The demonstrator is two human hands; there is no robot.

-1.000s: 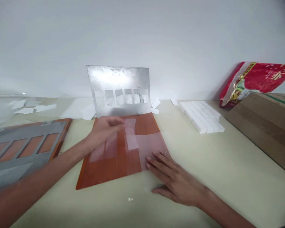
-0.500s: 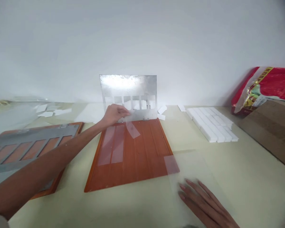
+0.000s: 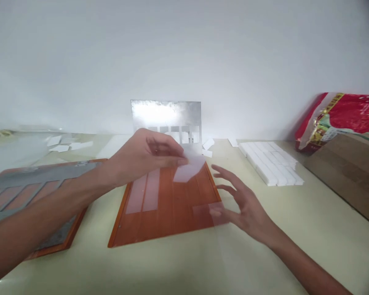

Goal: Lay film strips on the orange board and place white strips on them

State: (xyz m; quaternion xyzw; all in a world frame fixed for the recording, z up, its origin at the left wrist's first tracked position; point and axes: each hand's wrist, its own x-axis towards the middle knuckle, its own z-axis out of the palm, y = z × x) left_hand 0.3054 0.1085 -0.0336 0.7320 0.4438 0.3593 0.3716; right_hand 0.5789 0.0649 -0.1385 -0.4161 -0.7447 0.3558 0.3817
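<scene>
My left hand [image 3: 155,153] pinches a thin translucent strip [image 3: 187,170] between thumb and fingers, holding it over the orange-brown board [image 3: 172,221]. Two similar pale strips [image 3: 150,192] lie side by side on the board's left part. Hinged at the board's far edge, a shiny metal plate [image 3: 166,112] with rectangular cut-outs stands upright. My right hand [image 3: 244,200] is at the board's right edge, fingers spread and holding nothing. Beneath its thumb, a translucent sheet [image 3: 206,211] overlaps the board's near right corner and reaches onto the table.
On the left lies a second board [image 3: 76,229] with its slotted metal plate [image 3: 58,170] folded down. White strip stacks [image 3: 273,164] stand to the right, near a cardboard box [image 3: 347,176] and a red bag [image 3: 353,114]. White paper pieces [image 3: 61,143] lie along the wall.
My left hand has brought the strip nearer and to the right. My right hand has lifted off the translucent sheet and moved up and left to the board's edge, fingers spreading.
</scene>
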